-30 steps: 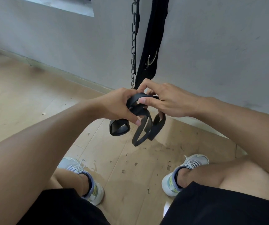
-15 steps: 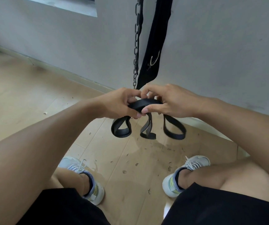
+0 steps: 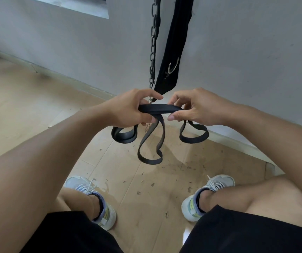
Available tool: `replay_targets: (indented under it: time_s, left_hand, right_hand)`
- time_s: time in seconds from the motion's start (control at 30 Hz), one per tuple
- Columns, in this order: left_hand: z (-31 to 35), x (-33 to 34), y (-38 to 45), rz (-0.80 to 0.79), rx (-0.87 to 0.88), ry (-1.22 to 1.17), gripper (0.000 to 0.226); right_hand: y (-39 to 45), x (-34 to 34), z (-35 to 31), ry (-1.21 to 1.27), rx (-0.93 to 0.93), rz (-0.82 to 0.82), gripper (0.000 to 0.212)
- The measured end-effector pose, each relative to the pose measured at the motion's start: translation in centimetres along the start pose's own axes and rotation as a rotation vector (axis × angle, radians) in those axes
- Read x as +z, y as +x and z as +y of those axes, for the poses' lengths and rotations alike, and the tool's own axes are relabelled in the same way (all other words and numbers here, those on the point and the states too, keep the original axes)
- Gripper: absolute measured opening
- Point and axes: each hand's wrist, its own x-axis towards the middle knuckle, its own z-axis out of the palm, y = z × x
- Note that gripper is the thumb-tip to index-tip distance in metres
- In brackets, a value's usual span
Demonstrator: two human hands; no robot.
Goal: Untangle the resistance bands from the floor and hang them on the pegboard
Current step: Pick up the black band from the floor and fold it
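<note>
Three loops now hang apart from the flat black rubber resistance band (image 3: 157, 110), earlier bunched; left hand (image 3: 128, 110) and right hand (image 3: 199, 108) grasp it above the wooden floor (image 3: 19, 99). Untangling nearly done.

Black resistance band (image 3: 157, 110) between 2 hands (3 hanging loops)
</note>
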Motion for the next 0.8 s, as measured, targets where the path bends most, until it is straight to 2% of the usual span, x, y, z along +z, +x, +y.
replay_targets:
  time_s: [0.37,0.47,0.67,0.8]
  left_hand:
    - [-0.5,-0.6,0.0,0.052,0.006,0.080,0.051]
    - [-0.5,-0.7,-0.1,0.053,0.006,0.069,0.051]
    - [0.1,-0.4,-0.4,0.120,0.069,-0.086,0.046]
    - [0.7,0.1,-0.4,0.143,0.130,-0.173,0.044]
  right_hand:
    - [-0.4,-1.1,1.9,0.023,0.025,0.013,0.018]
    - [-0.4,-1.5,2.6,0.028,0.046,-0.033,0.019]
    - [0.0,-0.4,3.5,0.021,0.087,-0.112,0.020]
    - [0.5,1.8,2.7,-0.030,0.067,-0.198,0.065]
